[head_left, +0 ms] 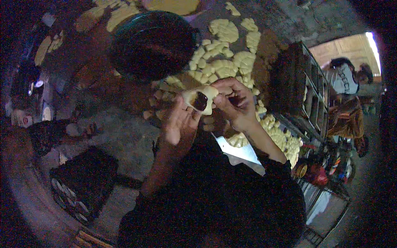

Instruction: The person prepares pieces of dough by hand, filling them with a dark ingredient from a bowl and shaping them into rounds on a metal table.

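A small flattened piece of pale dough (210,93) with a dark, glossy filling (201,101) in its middle is held between my hands. My left hand (180,122) is turned palm up and supports it on the fingers. At the dough's right edge, my right hand (237,103) pinches it between thumb and fingers. Beyond my hands, several cut dough pieces (223,67) lie bunched on the brown table. A dark round basin with a greenish rim (138,20) stands behind them to the left; its contents are too dark to make out.
Rows of shaped dough pieces (283,138) lie at my right, by a bright pale sheet (240,149). A dark shelf rack (316,89) stands farther right, with another person (343,78) beyond it. A dark crate (84,182) is at lower left.
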A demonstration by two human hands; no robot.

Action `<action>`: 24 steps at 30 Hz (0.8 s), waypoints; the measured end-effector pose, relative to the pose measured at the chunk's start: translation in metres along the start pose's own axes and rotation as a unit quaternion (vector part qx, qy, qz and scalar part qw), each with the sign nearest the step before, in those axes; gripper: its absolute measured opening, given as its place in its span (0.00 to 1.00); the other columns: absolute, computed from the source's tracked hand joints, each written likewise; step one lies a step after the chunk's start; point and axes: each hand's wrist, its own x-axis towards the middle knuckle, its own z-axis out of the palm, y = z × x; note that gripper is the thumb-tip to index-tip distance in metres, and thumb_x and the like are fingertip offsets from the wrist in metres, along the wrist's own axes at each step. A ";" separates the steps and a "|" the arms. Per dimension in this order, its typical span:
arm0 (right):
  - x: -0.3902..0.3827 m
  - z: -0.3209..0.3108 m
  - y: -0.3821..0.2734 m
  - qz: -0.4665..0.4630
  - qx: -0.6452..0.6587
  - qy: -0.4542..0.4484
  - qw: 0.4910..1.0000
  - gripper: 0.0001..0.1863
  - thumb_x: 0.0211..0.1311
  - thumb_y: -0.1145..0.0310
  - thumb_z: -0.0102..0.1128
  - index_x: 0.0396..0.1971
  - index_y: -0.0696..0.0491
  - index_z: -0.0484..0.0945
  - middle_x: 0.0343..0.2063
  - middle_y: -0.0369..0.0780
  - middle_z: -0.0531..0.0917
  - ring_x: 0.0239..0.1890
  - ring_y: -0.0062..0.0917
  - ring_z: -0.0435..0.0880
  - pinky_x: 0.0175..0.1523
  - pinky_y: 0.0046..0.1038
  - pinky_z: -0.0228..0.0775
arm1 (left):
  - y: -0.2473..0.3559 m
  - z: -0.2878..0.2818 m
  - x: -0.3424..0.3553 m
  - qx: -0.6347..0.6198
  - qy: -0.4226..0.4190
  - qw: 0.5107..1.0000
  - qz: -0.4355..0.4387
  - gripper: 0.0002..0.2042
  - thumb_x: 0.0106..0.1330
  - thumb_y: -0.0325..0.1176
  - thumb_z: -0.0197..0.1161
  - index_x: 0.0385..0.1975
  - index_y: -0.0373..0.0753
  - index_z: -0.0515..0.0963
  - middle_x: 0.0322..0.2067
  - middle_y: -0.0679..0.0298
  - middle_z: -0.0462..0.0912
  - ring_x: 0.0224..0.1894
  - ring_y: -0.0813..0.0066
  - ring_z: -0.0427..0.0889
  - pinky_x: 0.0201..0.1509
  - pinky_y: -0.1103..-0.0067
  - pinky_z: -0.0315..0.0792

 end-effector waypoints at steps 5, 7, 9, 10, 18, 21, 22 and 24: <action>-0.072 -0.044 -0.033 -0.177 -0.180 0.066 0.965 0.26 0.52 0.76 0.71 0.54 0.55 0.76 0.50 0.40 0.81 0.53 0.29 0.80 0.58 0.29 0.72 | -0.049 0.068 -0.019 0.199 -0.048 0.979 0.011 0.18 0.71 0.30 0.54 0.59 0.31 0.68 0.64 0.57 0.65 0.66 0.68 0.65 0.66 0.72 0.65; -0.099 -0.055 -0.050 -0.273 -0.419 0.102 0.860 0.24 0.52 0.76 0.70 0.52 0.55 0.78 0.52 0.42 0.80 0.53 0.31 0.80 0.58 0.30 0.73 | -0.070 0.090 -0.033 0.365 -0.058 0.929 0.037 0.19 0.67 0.22 0.57 0.58 0.31 0.69 0.65 0.58 0.65 0.67 0.69 0.64 0.67 0.72 0.64; -0.127 -0.067 -0.054 -0.255 -0.351 0.104 0.895 0.18 0.52 0.78 0.68 0.45 0.57 0.81 0.50 0.45 0.81 0.53 0.36 0.81 0.54 0.31 0.75 | -0.089 0.092 -0.044 0.358 -0.086 0.929 0.033 0.25 0.61 0.16 0.59 0.60 0.31 0.68 0.65 0.59 0.65 0.67 0.69 0.63 0.69 0.71 0.60; -0.137 -0.072 -0.049 -0.262 -0.308 0.115 0.907 0.17 0.51 0.78 0.68 0.44 0.58 0.82 0.49 0.47 0.82 0.52 0.38 0.81 0.54 0.32 0.75 | -0.101 0.087 -0.047 0.373 -0.098 0.922 0.033 0.24 0.62 0.17 0.59 0.60 0.31 0.68 0.65 0.59 0.65 0.67 0.69 0.63 0.69 0.71 0.60; -0.201 -0.095 -0.061 -0.332 -0.439 0.064 0.832 0.20 0.46 0.79 0.69 0.43 0.59 0.83 0.48 0.45 0.82 0.49 0.41 0.82 0.53 0.34 0.75 | -0.162 0.078 -0.061 0.288 -0.050 0.956 0.034 0.14 0.68 0.27 0.60 0.52 0.31 0.76 0.50 0.56 0.80 0.46 0.75 0.79 0.47 0.80 0.74; -0.212 -0.108 -0.071 -0.314 -0.427 0.023 0.848 0.18 0.46 0.78 0.67 0.42 0.56 0.83 0.44 0.41 0.83 0.46 0.38 0.81 0.50 0.34 0.75 | -0.163 0.086 -0.062 0.435 -0.073 0.892 0.102 0.09 0.66 0.26 0.63 0.43 0.32 0.83 0.37 0.61 0.86 0.35 0.81 0.81 0.40 0.83 0.75; -0.212 -0.113 -0.069 -0.315 -0.407 0.016 0.857 0.19 0.46 0.77 0.66 0.43 0.55 0.82 0.44 0.41 0.82 0.46 0.38 0.80 0.50 0.34 0.75 | -0.161 0.092 -0.063 0.501 -0.085 0.852 0.123 0.07 0.66 0.25 0.63 0.41 0.32 0.83 0.34 0.62 0.86 0.34 0.81 0.81 0.39 0.83 0.75; -0.209 -0.115 -0.062 -0.289 -0.339 0.031 0.894 0.20 0.44 0.78 0.65 0.41 0.50 0.82 0.39 0.38 0.82 0.43 0.35 0.79 0.45 0.33 0.74 | -0.152 0.103 -0.066 0.626 -0.121 0.750 0.176 0.07 0.64 0.22 0.63 0.40 0.31 0.84 0.32 0.63 0.86 0.33 0.82 0.82 0.39 0.84 0.75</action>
